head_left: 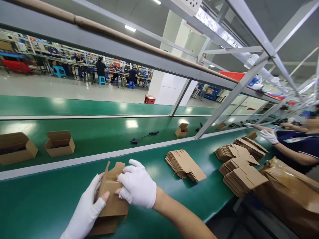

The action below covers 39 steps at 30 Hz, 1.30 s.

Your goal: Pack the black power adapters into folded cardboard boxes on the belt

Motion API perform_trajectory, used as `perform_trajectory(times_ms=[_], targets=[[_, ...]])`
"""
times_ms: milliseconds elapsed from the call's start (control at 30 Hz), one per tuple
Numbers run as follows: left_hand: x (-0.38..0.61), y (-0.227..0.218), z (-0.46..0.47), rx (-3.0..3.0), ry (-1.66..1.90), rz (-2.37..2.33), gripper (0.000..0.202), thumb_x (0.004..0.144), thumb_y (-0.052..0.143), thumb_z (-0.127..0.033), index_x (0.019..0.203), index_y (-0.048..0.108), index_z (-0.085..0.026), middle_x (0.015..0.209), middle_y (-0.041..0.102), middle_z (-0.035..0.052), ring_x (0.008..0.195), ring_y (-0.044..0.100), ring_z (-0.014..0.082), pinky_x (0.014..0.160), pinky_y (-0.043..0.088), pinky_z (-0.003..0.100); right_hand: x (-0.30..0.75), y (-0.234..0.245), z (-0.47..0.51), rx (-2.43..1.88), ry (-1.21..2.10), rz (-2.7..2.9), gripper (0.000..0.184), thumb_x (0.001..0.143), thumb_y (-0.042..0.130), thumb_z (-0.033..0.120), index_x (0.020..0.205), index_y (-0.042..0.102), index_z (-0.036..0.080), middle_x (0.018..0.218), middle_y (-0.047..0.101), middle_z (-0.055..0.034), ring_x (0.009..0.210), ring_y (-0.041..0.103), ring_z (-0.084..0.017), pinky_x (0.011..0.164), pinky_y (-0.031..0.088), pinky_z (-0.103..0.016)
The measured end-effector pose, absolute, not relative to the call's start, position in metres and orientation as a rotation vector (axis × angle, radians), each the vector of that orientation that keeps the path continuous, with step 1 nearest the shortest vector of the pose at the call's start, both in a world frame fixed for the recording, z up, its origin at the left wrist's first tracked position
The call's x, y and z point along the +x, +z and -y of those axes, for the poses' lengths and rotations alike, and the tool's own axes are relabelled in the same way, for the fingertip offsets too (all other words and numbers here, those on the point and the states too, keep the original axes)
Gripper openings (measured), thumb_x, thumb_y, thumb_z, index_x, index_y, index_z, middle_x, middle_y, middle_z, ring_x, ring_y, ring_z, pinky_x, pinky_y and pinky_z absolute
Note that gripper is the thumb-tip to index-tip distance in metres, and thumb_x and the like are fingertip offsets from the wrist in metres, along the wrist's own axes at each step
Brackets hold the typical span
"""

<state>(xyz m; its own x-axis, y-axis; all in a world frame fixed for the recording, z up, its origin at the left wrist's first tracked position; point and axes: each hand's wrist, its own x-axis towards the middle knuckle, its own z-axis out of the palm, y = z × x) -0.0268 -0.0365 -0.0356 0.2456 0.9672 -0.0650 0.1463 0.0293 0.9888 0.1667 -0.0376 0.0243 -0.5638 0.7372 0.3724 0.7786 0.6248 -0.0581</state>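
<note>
Two gloved hands work a partly folded cardboard box (113, 199) above the green workbench (40, 202).
The left hand (86, 207) is partly closed around the box's left side, thumb across its front, holding it; the right hand (141, 186) has bent fingers against its upper right edge, though whether they grip cannot be told. A stack of flattened cartons (185, 164) lies to the right; beyond the white divider strip (82, 161) sit a corded black adapter (134, 141) and an open carton (59, 147).
</note>
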Motion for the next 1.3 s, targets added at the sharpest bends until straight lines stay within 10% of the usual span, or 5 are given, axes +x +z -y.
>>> perform_trajectory(times_ms=[167, 367, 667, 967, 1300], targets=[[-0.027, -0.021, 0.041, 1.627, 0.781, -0.973, 0.067, 0.078, 0.057, -0.046, 0.137, 0.032, -0.027, 0.138, 0.045, 0.0088, 0.127, 0.044, 0.0267, 0.103, 0.041, 0.038, 0.166, 0.01, 0.042, -1.082, 0.176, 2.502, 0.024, 0.08, 0.054, 0.032, 0.098, 0.06, 0.018, 0.063, 0.059, 0.001, 0.064, 0.053, -0.015, 0.091, 0.039, -0.031], [-0.031, -0.005, 0.04, 1.882, 0.708, -0.978, 0.029, 0.079, 0.052, -0.049, 0.083, 0.05, -0.02, 0.088, 0.057, 0.0026, 0.08, 0.058, 0.0192, 0.074, 0.052, 0.032, 0.175, 0.016, 0.043, -1.127, 0.36, 2.046, 0.024, 0.085, 0.041, 0.024, 0.1, 0.06, 0.025, 0.084, 0.065, -0.0028, 0.084, 0.059, -0.017, 0.097, 0.035, -0.04], [-0.026, -0.001, 0.044, 2.085, 0.905, -0.905, 0.02, 0.075, 0.057, -0.035, 0.085, 0.048, -0.021, 0.127, 0.048, 0.0087, 0.107, 0.055, 0.0243, 0.09, 0.046, 0.037, 0.166, 0.011, 0.04, -0.866, 1.872, 1.158, 0.054, 0.069, 0.066, 0.053, 0.112, 0.057, 0.022, 0.112, 0.062, -0.0089, 0.106, 0.056, -0.025, 0.088, 0.043, -0.037], [-0.029, -0.002, 0.049, 2.035, 0.898, -0.909, 0.023, 0.074, 0.057, -0.03, 0.092, 0.044, -0.022, 0.101, 0.057, 0.0048, 0.091, 0.055, 0.0195, 0.084, 0.045, 0.034, 0.176, 0.016, 0.022, -0.852, 2.02, 1.305, 0.062, 0.056, 0.076, 0.045, 0.11, 0.059, 0.019, 0.11, 0.062, -0.0078, 0.102, 0.055, -0.023, 0.09, 0.039, -0.035], [-0.03, -0.004, 0.055, 2.057, 0.719, -0.829, 0.029, 0.074, 0.057, -0.028, 0.1, 0.048, -0.023, 0.098, 0.056, 0.0032, 0.09, 0.054, 0.019, 0.084, 0.043, 0.034, 0.168, 0.033, 0.017, -1.154, 1.659, 2.322, 0.02, 0.067, 0.062, 0.031, 0.083, 0.062, 0.02, 0.071, 0.058, 0.0053, 0.068, 0.051, -0.012, 0.062, 0.041, -0.021]])
